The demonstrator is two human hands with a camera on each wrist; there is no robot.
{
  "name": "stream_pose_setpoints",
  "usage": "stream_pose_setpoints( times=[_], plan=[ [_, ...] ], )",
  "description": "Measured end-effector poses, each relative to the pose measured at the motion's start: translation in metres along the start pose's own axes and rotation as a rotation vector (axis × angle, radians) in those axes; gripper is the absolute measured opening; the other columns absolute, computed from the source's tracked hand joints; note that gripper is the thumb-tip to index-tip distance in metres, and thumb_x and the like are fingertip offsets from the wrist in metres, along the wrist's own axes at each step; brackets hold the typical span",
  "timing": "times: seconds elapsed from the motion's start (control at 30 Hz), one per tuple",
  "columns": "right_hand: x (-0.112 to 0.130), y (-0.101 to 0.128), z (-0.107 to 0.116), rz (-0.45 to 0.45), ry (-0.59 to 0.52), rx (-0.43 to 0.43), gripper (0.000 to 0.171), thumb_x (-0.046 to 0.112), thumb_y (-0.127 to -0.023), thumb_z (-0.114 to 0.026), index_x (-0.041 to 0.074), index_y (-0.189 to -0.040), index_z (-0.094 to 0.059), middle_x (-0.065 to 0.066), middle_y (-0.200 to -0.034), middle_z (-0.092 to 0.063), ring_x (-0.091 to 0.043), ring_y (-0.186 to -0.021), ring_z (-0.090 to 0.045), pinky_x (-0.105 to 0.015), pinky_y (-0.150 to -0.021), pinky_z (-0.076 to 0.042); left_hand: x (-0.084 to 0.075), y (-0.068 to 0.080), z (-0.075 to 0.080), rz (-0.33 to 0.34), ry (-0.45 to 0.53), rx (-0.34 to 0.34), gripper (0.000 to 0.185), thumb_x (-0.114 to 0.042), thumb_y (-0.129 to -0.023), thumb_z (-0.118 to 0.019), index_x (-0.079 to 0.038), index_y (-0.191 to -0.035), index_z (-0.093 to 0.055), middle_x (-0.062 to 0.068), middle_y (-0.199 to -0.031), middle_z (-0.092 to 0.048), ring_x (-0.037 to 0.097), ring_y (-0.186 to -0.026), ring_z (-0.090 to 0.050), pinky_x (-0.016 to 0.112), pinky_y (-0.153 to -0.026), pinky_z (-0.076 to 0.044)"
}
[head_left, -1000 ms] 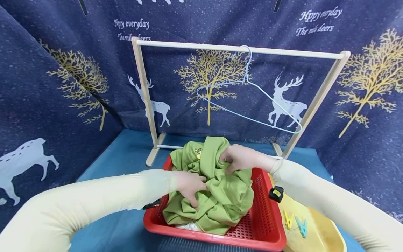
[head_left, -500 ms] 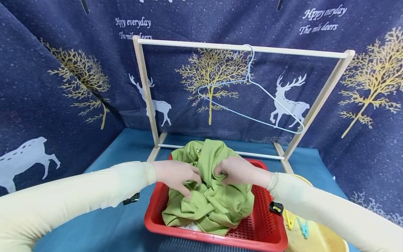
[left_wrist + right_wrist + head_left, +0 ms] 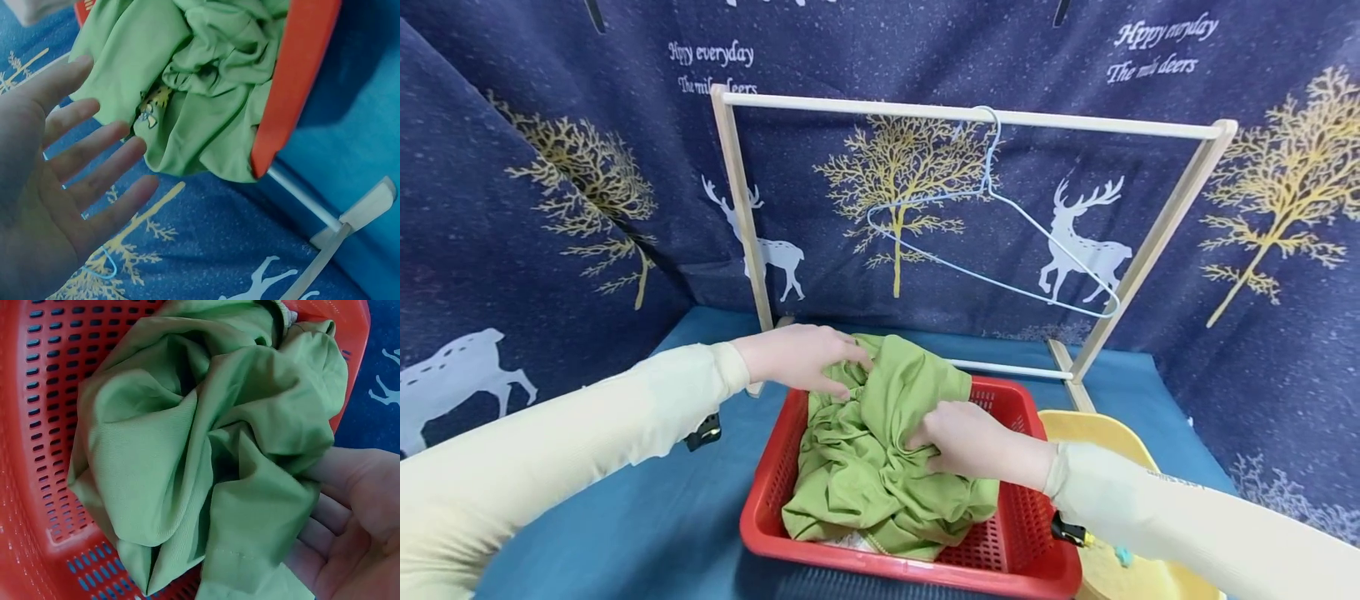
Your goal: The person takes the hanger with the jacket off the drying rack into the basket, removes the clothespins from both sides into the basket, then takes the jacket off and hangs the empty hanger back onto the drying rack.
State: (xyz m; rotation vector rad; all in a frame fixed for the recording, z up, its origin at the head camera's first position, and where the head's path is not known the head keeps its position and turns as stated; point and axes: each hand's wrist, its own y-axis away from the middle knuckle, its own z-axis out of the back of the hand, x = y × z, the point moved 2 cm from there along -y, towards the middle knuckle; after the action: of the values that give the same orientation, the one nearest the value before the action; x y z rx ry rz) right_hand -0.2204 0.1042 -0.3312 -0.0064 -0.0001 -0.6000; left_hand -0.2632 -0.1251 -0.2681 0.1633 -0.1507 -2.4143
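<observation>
A crumpled green garment (image 3: 917, 375) lies heaped in a red plastic basket (image 3: 756, 533), its back part draped over the far rim. The left wrist view shows a small yellow cartoon print (image 3: 150, 106) on it. My left hand (image 3: 801, 357) is over the basket's far left corner; in the left wrist view its fingers are spread apart beside the cloth, holding nothing. My right hand (image 3: 966, 437) grips a fold at the garment's right side, thumb against the cloth and fingers partly hidden behind it. Something white (image 3: 853, 542) peeks out under the garment's near edge.
A wooden rack (image 3: 1150, 242) stands behind the basket, and a light blue hanger (image 3: 1000, 283) hangs from its bar. To the right is a yellow tub (image 3: 1097, 425) with a clothespin (image 3: 1123, 556), partly covered by my right sleeve. A patterned dark blue cloth (image 3: 850, 50) forms the backdrop.
My left hand has moved away and up-left from the middle of the garment to its far left corner, coming off the cloth. My right hand has shifted slightly nearer, drawing a fold along.
</observation>
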Motion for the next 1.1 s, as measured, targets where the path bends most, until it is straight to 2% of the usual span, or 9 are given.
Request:
stream_pose_setpoints(
  times=[0.13,0.23,0.33,0.47,0.6,0.7,0.83,0.97,1.1],
  plan=[
    [0.003,0.004,0.0,-0.036,0.006,0.036,0.034,0.023,-0.073,-0.084,0.031,-0.105,-0.078,0.014,-0.097,-0.077,-0.007,-0.081,-0.069,-0.025,-0.061,-0.051,0.005,-0.004,0.005,0.033,-0.005,-0.061,0.054,-0.039,-0.095,-0.066,-0.023,-0.144,-0.051,0.008,-0.144,-0.054,0.027,-0.124,-0.06,0.047,-0.1,-0.05],
    [0.006,0.005,0.0,-0.035,-0.01,0.056,0.041,0.025,-0.071,-0.086,0.029,-0.111,-0.077,0.013,-0.103,-0.076,-0.007,-0.088,-0.07,-0.027,-0.07,-0.052,0.01,-0.007,0.006,0.039,0.015,-0.09,0.055,-0.038,-0.095,-0.066,-0.023,-0.145,-0.049,0.007,-0.141,-0.054,0.026,-0.12,-0.061,0.046,-0.098,-0.051],
    [0.008,0.007,0.0,-0.024,0.006,0.052,0.044,0.028,-0.07,-0.087,0.029,-0.112,-0.076,0.013,-0.103,-0.076,-0.007,-0.091,-0.069,-0.03,-0.076,-0.051,0.015,-0.01,0.006,0.041,0.041,-0.106,0.058,-0.034,-0.094,-0.067,-0.022,-0.147,-0.047,0.009,-0.142,-0.052,0.027,-0.125,-0.057,0.047,-0.101,-0.049],
    [0.01,0.012,-0.003,-0.047,0.028,0.044,0.046,0.03,-0.07,-0.087,0.033,-0.115,-0.075,0.01,-0.112,-0.074,-0.018,-0.097,-0.063,-0.038,-0.083,-0.048,0.023,-0.014,0.006,0.075,0.115,-0.081,0.063,-0.033,-0.095,-0.066,-0.022,-0.151,-0.039,0.014,-0.146,-0.045,0.031,-0.13,-0.053,0.049,-0.105,-0.046],
    [0.011,0.015,-0.008,-0.057,0.069,0.042,0.049,0.032,-0.072,-0.087,0.035,-0.119,-0.072,0.006,-0.119,-0.068,-0.022,-0.099,-0.054,-0.04,-0.078,-0.046,0.032,-0.021,0.005,0.142,0.196,-0.032,0.068,-0.04,-0.096,-0.063,-0.027,-0.155,-0.031,0.015,-0.152,-0.036,0.032,-0.136,-0.047,0.051,-0.109,-0.042],
    [0.012,0.016,-0.012,-0.034,0.144,0.026,0.051,0.035,-0.071,-0.086,0.039,-0.12,-0.071,0.005,-0.119,-0.063,-0.025,-0.103,-0.055,-0.04,-0.074,-0.047,0.037,-0.028,0.004,0.181,0.229,-0.002,0.071,-0.046,-0.096,-0.06,-0.03,-0.156,-0.026,0.015,-0.155,-0.031,0.033,-0.14,-0.042,0.053,-0.11,-0.039],
    [0.013,0.016,-0.016,-0.013,0.198,0.017,0.054,0.038,-0.071,-0.086,0.04,-0.122,-0.069,0.003,-0.123,-0.061,-0.027,-0.109,-0.058,-0.041,-0.076,-0.048,0.043,-0.039,0.003,0.198,0.246,0.026,0.072,-0.051,-0.097,-0.057,-0.03,-0.157,-0.023,0.016,-0.158,-0.027,0.033,-0.144,-0.035,0.055,-0.113,-0.035],
    [0.016,0.016,-0.017,-0.018,0.211,0.061,0.055,0.037,-0.072,-0.086,0.039,-0.124,-0.068,0.002,-0.13,-0.063,-0.026,-0.114,-0.062,-0.042,-0.081,-0.049,0.046,-0.049,0.004,0.198,0.255,0.036,0.073,-0.052,-0.097,-0.055,-0.028,-0.158,-0.022,0.017,-0.16,-0.024,0.033,-0.147,-0.031,0.055,-0.115,-0.033],
    [0.018,0.013,-0.016,-0.01,0.213,0.104,0.056,0.033,-0.072,-0.086,0.038,-0.124,-0.068,0.002,-0.13,-0.067,-0.021,-0.112,-0.065,-0.039,-0.08,-0.051,0.046,-0.058,0.004,0.204,0.261,0.07,0.073,-0.052,-0.097,-0.054,-0.028,-0.158,-0.022,0.018,-0.161,-0.021,0.033,-0.148,-0.029,0.054,-0.116,-0.032]
  ],
)
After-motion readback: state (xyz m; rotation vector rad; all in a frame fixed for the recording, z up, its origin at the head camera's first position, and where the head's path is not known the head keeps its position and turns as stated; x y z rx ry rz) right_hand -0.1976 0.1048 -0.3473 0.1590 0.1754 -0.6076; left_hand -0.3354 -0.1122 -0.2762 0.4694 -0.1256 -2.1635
